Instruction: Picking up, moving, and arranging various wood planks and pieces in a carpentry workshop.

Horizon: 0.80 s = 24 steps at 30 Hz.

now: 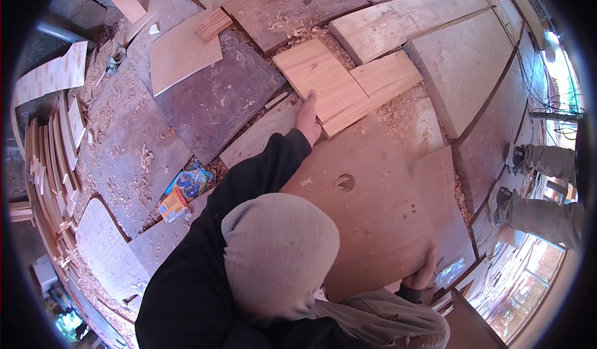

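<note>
My left hand (308, 120), at the end of a black sleeve, grips the near edge of a pale wooden board (323, 85). A second, shorter pale board (388, 75) lies against its right side. Nearer to me is a large brown wooden sheet (373, 193) with a dark knot. My right hand (423, 270) holds this sheet by its lower right edge, fingers along the rim and partly hidden. A rounded grey-beige cloth-covered form (283, 249) covers part of the view between my arms; I cannot tell what it is.
Wood slabs (460, 66) and shavings (292, 22) cover the floor. A blue and yellow packet (186, 187) lies left of my arm. Curved strips (53, 175) are stacked at far left. Another person's trousered legs (541, 218) stand at right, near hanging wires (525, 69).
</note>
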Tool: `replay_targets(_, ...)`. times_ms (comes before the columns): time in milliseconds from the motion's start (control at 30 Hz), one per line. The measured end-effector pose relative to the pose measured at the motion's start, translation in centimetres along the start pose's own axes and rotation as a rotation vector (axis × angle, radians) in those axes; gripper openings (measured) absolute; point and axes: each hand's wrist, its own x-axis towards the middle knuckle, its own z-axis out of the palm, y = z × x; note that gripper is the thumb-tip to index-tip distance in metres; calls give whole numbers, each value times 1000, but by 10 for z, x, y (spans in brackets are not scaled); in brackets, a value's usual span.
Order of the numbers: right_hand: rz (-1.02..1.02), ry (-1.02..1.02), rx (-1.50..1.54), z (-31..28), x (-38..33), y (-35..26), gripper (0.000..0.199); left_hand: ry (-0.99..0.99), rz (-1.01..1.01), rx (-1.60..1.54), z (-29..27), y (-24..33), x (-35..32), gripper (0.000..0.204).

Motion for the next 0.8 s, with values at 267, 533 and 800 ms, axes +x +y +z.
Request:
replay_targets(267, -248, 58, 102, -19, -29, -33, 64, -49, -51, -33, 1, -11, 8, 42)
replay_targets(533, -347, 221, 103, -61, -27, -32, 64, -158, 7, 242, -32, 43, -16, 40)
replay_targets(800, -209, 244, 205, -87, -21, -18, 67, -426, -98, 698, 32, 153, 49, 43)
